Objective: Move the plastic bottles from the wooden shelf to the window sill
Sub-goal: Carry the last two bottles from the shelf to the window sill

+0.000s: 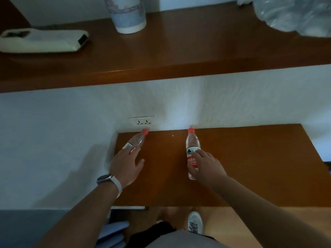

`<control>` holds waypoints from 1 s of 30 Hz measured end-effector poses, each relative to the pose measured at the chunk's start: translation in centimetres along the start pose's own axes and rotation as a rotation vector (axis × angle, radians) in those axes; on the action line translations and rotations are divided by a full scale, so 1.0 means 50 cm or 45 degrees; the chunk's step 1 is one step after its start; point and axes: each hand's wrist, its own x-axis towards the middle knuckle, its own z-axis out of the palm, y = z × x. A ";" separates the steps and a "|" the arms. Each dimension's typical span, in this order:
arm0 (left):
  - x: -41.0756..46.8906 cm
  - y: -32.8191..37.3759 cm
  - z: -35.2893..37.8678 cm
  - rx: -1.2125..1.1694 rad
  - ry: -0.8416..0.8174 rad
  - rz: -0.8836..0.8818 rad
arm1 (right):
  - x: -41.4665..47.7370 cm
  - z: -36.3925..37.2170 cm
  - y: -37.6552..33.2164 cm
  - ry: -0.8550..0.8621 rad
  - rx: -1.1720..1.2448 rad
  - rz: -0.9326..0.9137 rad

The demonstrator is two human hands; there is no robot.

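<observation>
Your left hand [127,162], fingers spread, on tilted clear plastic red-capped bottle [135,141]: may topple. Right hand [207,166] half-curled round upright red-labelled bottle [192,152]; grip unconfirmed.

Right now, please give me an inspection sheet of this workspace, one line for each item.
Surface: lower wooden shelf, brown, against the white wall.
Job's things: two red-capped plastic bottles; left bottle tilted, right bottle upright.
Clutter: upper shelf holds a white pouch, a cup, a plastic bag.
Hands: left hand on the left bottle, right hand around the right bottle.
Cables: nothing seen.
Surroundings: wall socket.
</observation>
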 end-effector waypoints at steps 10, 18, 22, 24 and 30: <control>0.082 -0.075 0.042 -0.328 -0.064 -0.325 | 0.088 0.030 0.001 -0.017 0.468 0.402; 0.121 -0.099 0.076 -0.387 -0.168 -0.314 | 0.134 0.061 0.028 0.013 0.700 0.629; 0.135 -0.109 0.094 -0.574 -0.275 -0.421 | 0.148 0.079 0.027 0.009 0.787 0.732; 0.136 -0.108 0.105 -0.706 -0.368 -0.501 | 0.151 0.087 0.026 -0.021 0.814 0.768; 0.125 -0.102 0.130 -0.949 -0.428 -0.625 | 0.165 0.093 0.025 -0.061 0.848 0.820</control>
